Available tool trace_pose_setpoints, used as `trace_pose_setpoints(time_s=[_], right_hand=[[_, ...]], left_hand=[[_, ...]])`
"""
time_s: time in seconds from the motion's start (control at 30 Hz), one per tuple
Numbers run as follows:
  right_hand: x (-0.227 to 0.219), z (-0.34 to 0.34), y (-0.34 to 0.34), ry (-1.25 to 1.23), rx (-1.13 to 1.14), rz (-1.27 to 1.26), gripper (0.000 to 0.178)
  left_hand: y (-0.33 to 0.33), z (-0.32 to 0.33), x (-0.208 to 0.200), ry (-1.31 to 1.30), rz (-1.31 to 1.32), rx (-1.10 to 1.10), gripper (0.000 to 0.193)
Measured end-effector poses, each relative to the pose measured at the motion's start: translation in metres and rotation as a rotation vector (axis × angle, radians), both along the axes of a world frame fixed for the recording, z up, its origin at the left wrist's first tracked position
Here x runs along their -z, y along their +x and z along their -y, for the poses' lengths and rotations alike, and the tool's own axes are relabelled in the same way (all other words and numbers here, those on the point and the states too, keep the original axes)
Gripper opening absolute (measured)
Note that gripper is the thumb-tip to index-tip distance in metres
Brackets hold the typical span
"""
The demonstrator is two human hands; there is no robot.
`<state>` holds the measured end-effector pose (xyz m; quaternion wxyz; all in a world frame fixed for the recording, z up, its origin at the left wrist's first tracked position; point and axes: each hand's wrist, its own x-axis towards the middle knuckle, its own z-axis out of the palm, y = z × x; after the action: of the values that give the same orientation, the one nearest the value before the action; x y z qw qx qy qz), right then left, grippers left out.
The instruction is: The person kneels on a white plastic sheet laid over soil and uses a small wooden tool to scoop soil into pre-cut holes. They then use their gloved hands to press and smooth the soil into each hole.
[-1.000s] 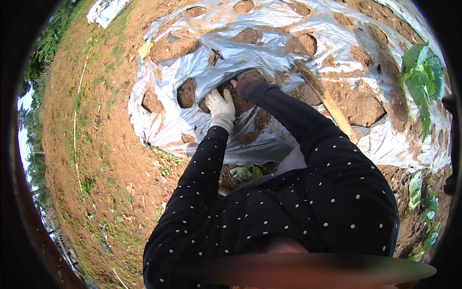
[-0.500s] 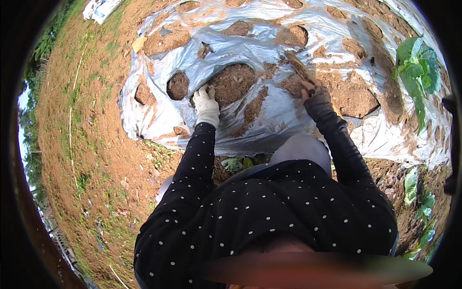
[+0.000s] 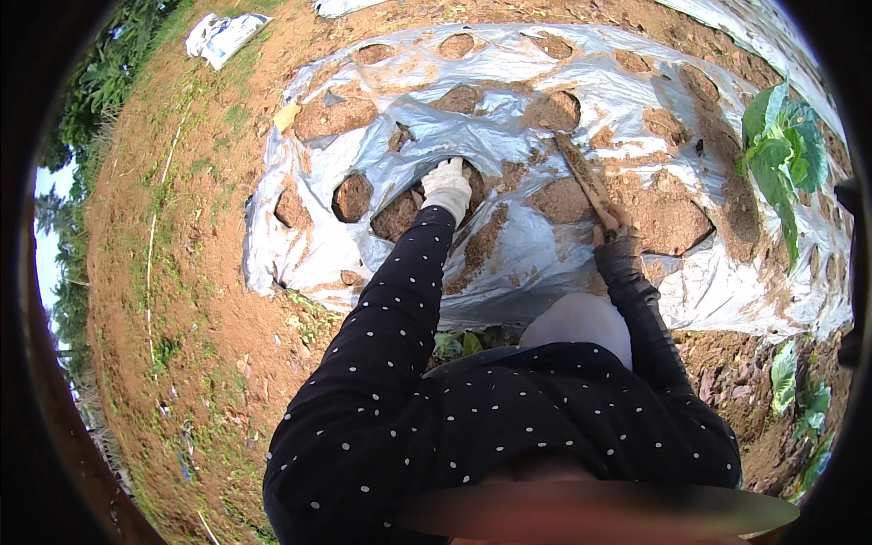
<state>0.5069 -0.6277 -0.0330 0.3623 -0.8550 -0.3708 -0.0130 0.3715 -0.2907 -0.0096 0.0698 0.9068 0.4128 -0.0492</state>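
My left hand [image 3: 447, 190], in a pale work glove, reaches over a soil-filled hole [image 3: 396, 216] in the silver plastic mulch film [image 3: 518, 250]. Its fingers are curled together at the hole's far rim, beside the film's edge; what they hold, if anything, is hidden. My right hand [image 3: 619, 226], with bare fingertips below a dark sleeve, is closed around the near end of a long, narrow, soil-caked tool [image 3: 581, 173]. The tool lies slanted over the film, its far end beside another hole [image 3: 553, 111]. Loose soil [image 3: 668, 216] fills a wide opening right of this hand.
Several more soil-filled holes dot the film, among them one on the left [image 3: 351, 198]. A leafy green plant [image 3: 783, 145] grows at the right. White sacks [image 3: 227, 38] lie on the bare earth [image 3: 204, 300] at far left. My pale-clad knee [image 3: 581, 325] touches the near edge.
My left hand has moved right, from the hole's left rim to over its middle and far rim. My right hand still grips the tool, slightly nearer me. The whole view has shifted.
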Motion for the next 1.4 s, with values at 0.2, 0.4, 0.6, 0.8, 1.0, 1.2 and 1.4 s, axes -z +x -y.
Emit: trace_pose_setpoints(time_s=[0.2, 0.4, 0.6, 0.8, 1.0, 1.2, 1.4], right_hand=[[-0.006, 0.004, -0.001, 0.045, -0.074, 0.079, 0.046], [-0.007, 0.004, -0.001, 0.075, -0.091, -0.024, 0.048], [-0.002, 0.002, -0.001, 0.089, -0.074, 0.063, 0.05], [0.002, -0.001, 0.004, -0.008, -0.069, 0.016, 0.054], [-0.039, 0.01, 0.044, -0.541, 0.029, -0.157, 0.056], [-0.142, 0.05, 0.076, -0.779, -0.318, -0.048, 0.045], [-0.197, 0.045, 0.098, -0.993, -0.569, -0.094, 0.05]], left_hand=[[0.003, -0.006, 0.003, -0.012, 0.078, 0.006, 0.024], [-0.008, -0.024, -0.016, -0.085, 0.304, -0.051, 0.054], [-0.063, 0.015, -0.038, 0.063, 0.136, 0.045, 0.069], [-0.066, 0.016, 0.006, 0.017, 0.168, 0.069, 0.048], [-0.054, -0.013, -0.007, -0.022, 0.101, -0.119, 0.041], [-0.096, 0.036, -0.014, 0.343, 0.452, 0.422, 0.045], [-0.098, 0.063, -0.004, 0.319, 0.437, 0.535, 0.038]])
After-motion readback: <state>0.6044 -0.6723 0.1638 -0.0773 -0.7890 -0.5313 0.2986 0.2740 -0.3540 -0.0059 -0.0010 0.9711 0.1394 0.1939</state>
